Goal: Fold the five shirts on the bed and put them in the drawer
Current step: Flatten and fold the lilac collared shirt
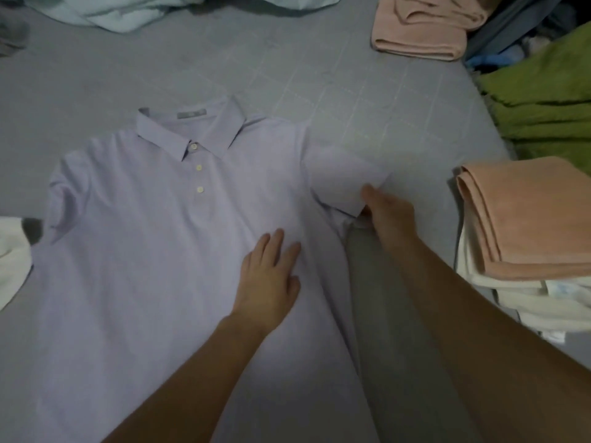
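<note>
Nearest me, my two bare forearms reach in from the near right edge. My left hand (pixel 270 276) lies flat, fingers straight and slightly spread, pressing on the right side of the lavender polo shirt (pixel 153 251). My right hand (pixel 387 212) pinches the hem of the shirt's right sleeve (pixel 342 180), fingers curled round the cloth edge.

The shirt lies face up and spread on the grey bed (pixel 160 68), collar toward the far side, three pale buttons down the placket, its body running off the near edge of view. Its left sleeve is partly tucked under.

Right of my right hand, apart from the sleeve, stands a stack of folded cloths: a peach piece (pixel 524 219) on top of cream ones (pixel 499 302). Far right, a second folded peach cloth (pixel 425 30) lies near the bed's edge. A green textile (pixel 550 100) sits at the right margin. A light-blue garment (pixel 128 8) lies crumpled at the far edge; a white cloth (pixel 11 254) touches the shirt's left side.
</note>
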{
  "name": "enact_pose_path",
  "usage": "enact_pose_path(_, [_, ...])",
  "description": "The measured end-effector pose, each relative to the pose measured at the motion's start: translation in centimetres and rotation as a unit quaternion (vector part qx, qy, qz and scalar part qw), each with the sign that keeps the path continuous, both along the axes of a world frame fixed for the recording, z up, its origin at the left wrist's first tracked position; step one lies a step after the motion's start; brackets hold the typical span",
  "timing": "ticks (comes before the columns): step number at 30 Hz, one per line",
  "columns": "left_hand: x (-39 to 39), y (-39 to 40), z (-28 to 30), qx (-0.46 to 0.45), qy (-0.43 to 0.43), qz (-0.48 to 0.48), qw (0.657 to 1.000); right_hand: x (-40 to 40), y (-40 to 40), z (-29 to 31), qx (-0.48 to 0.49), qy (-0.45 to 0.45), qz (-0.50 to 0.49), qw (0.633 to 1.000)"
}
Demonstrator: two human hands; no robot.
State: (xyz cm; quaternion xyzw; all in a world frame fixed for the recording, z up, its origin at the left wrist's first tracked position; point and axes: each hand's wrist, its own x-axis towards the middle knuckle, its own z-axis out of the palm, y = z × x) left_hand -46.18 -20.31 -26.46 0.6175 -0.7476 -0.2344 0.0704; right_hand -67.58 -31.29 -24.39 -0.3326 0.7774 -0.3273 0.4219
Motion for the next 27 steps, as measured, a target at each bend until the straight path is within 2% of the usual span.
enact_pose_path(3, [-1.4, -1.8, -0.6, 0.006, -0.014, 0.016, 1.000, 0.2, -3.2, -0.1, 0.086, -0.122, -0.022, 0.989])
enact_pose_path(6, [-2.4, -3.2, -0.3, 0.018, -0.020, 0.007, 1.000, -0.7, -5.7, 0.8, 0.145, -0.258, -0.040, 0.954])
enact_pose_path(7, [-2.7, -3.7, -0.2, 0.019, -0.020, 0.006, 1.000, -1.2, -6.6, 1.1, 0.132, -0.255, -0.040, 0.957])
enact_pose_path(10, [-3.2, -5.1, 0.0, 0.017, -0.017, 0.021, 1.000, -3.0, -8.6, 1.7, 0.002, -0.122, -0.057, 0.991])
enact_pose_path(11, [-3.3, -5.6, 0.1, 0.019, -0.014, 0.025, 0.999, -3.3, -8.8, 1.9, -0.032, -0.128, -0.069, 0.989])
enact_pose_path(13, [-3.5, -6.6, 0.1, 0.021, -0.012, 0.030, 0.999, -3.5, -8.4, 1.3, -0.029, -0.089, -0.039, 0.995])
enact_pose_path(15, [-3.8, -7.8, 0.1, 0.017, -0.013, 0.044, 0.999, -3.7, -6.9, 0.0, 0.044, -0.019, 0.017, 0.999])
enact_pose_path(17, [-4.1, -9.0, 0.3, 0.016, -0.002, 0.079, 0.997, -3.3, -5.3, -1.2, 0.131, -0.086, 0.027, 0.987])
enact_pose_path(19, [-4.3, -10.3, 0.4, 0.028, 0.010, 0.105, 0.994, -2.2, -4.8, -2.2, 0.166, -0.132, 0.019, 0.977])
enact_pose_path(23, [-4.4, -11.9, 0.3, 0.031, -0.021, 0.047, 0.998, -0.8, -7.5, -1.5, 0.102, -0.173, -0.009, 0.980])
enact_pose_path(27, [-4.2, -12.1, -0.3, 0.011, -0.013, 0.053, 0.998, -2.5, -9.6, 0.3, 0.026, -0.132, -0.111, 0.985])
